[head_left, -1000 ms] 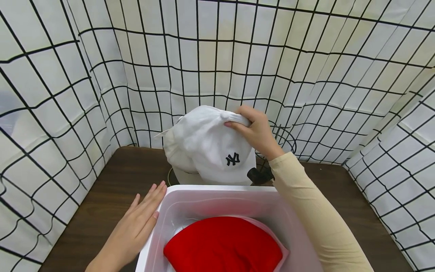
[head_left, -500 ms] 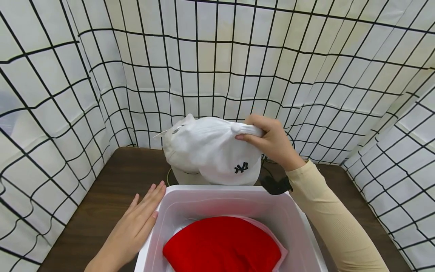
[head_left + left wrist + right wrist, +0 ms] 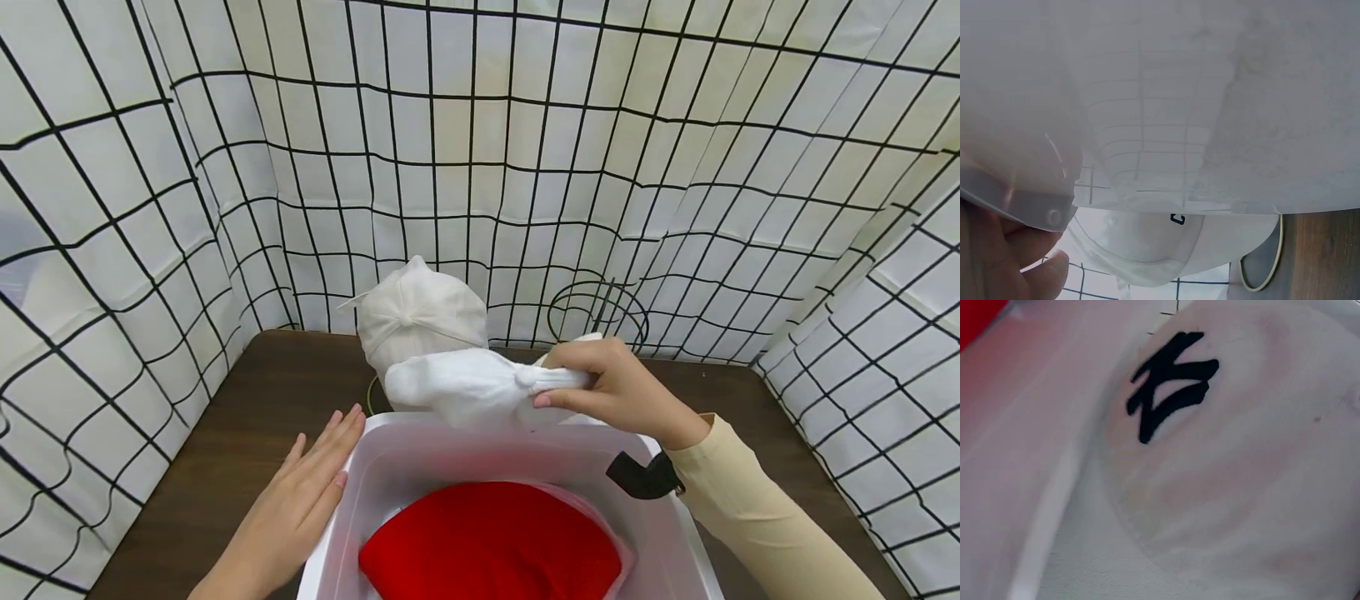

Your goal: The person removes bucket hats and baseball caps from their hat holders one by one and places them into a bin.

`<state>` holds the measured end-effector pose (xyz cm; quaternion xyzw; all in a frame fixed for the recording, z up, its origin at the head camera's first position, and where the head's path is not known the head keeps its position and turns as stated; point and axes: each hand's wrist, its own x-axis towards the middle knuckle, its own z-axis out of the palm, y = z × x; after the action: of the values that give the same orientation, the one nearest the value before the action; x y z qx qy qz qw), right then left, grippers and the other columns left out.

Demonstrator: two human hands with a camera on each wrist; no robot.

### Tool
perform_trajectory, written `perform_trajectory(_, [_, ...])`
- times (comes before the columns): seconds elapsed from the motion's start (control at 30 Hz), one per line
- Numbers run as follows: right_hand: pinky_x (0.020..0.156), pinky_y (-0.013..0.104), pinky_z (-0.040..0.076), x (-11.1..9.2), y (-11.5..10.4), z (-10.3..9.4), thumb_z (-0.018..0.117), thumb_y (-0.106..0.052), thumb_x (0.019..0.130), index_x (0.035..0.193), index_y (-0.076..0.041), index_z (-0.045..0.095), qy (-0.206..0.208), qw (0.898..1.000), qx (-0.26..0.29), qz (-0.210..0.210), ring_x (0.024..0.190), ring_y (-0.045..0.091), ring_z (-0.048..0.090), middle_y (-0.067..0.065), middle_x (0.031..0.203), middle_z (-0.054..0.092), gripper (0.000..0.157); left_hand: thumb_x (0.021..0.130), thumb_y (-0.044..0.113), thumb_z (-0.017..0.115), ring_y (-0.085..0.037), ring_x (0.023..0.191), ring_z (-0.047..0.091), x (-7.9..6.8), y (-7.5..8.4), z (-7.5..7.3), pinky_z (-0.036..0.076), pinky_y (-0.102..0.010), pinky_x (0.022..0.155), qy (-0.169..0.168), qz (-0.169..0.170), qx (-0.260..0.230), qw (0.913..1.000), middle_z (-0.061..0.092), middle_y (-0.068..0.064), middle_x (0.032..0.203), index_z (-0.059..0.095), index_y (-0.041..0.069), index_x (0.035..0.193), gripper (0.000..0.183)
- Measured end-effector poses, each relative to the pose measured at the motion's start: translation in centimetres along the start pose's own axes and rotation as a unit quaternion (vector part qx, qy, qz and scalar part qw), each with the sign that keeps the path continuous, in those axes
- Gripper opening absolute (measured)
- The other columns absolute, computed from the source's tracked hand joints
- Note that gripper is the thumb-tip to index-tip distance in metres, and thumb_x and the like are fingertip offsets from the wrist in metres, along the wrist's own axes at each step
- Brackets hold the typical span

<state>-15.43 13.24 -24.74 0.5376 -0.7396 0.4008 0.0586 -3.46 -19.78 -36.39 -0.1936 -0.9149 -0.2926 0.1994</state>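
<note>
My right hand [image 3: 618, 392] pinches the crown of a white baseball cap [image 3: 472, 385] above the far rim of a white plastic bin [image 3: 697, 533]. In the right wrist view, the dark embroidered logo [image 3: 1172, 384] on the cap's front fills much of the picture, close to the bin wall. My left hand [image 3: 288, 500] lies with straight fingers against the bin's left rim. Inside the bin, a red cap-like cloth piece [image 3: 491, 537] rests on something pink, mostly covered. Behind the bin stands an off-white cap [image 3: 420, 312]; the left wrist view shows its crown [image 3: 1141, 244] below the bin.
Everything stands on a dark brown wooden table [image 3: 247, 392]. A black wire grid [image 3: 472, 158] backed with white sheets encloses it at the back and sides. A round wire stand [image 3: 600, 308] is at the back right, behind my right hand.
My right hand has brought the white cap down and toward the bin, slightly right, tipping it so its logo leaves the head view. The off-white cap behind is now uncovered. My left hand stays put.
</note>
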Motion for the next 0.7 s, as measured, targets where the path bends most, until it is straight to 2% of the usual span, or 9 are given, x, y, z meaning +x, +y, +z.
perform_trajectory(0.2, [0.052, 0.017, 0.038, -1.6, -0.9, 0.1, 0.075, -0.009, 0.079, 0.075, -0.019, 0.061, -0.004, 1.0, -0.006, -0.001, 0.059, 0.003, 0.044, -0.013, 0.067, 0.051, 0.018, 0.093, 0.007, 0.052, -0.011, 0.139, 0.024, -0.1, 0.0, 0.1, 0.01, -0.04, 0.115, 0.007, 0.007, 0.003, 0.9999, 0.035, -0.004, 0.149, 0.033, 0.017, 0.148, 0.059])
perform_trajectory(0.3, [0.052, 0.016, 0.036, -1.9, -1.4, -0.3, 0.072, -0.012, 0.083, 0.076, -0.018, 0.059, 0.01, 0.999, -0.013, -0.03, 0.059, 0.002, 0.043, -0.01, 0.066, 0.048, 0.016, 0.093, 0.007, 0.052, -0.013, 0.139, 0.025, 0.0, 0.0, 0.1, 0.01, -0.04, 0.115, 0.007, 0.008, 0.001, 0.9999, 0.035, -0.004, 0.149, 0.033, 0.017, 0.148, 0.059])
perform_trajectory(0.47, [0.051, 0.016, 0.037, -1.8, -2.4, -1.8, 0.069, -0.017, 0.086, 0.083, -0.011, 0.062, 0.05, 0.994, -0.008, -0.097, 0.061, 0.004, 0.046, -0.004, 0.071, 0.054, 0.009, 0.093, 0.007, 0.052, -0.013, 0.139, 0.025, 0.0, 0.0, 0.1, 0.009, -0.039, 0.115, 0.007, 0.008, 0.003, 0.9999, 0.035, -0.004, 0.15, 0.033, 0.017, 0.148, 0.059])
perform_trajectory(0.7, [0.054, 0.017, 0.041, -2.1, -4.3, -3.9, 0.069, -0.013, 0.085, 0.085, -0.002, 0.064, 0.07, 0.988, 0.022, -0.134, 0.065, 0.004, 0.051, 0.002, 0.074, 0.059, 0.012, 0.093, 0.006, 0.052, -0.012, 0.139, 0.024, -0.1, -0.1, 0.1, 0.011, -0.043, 0.114, 0.004, 0.005, 0.001, 1.0, 0.034, -0.003, 0.15, 0.032, 0.018, 0.149, 0.06])
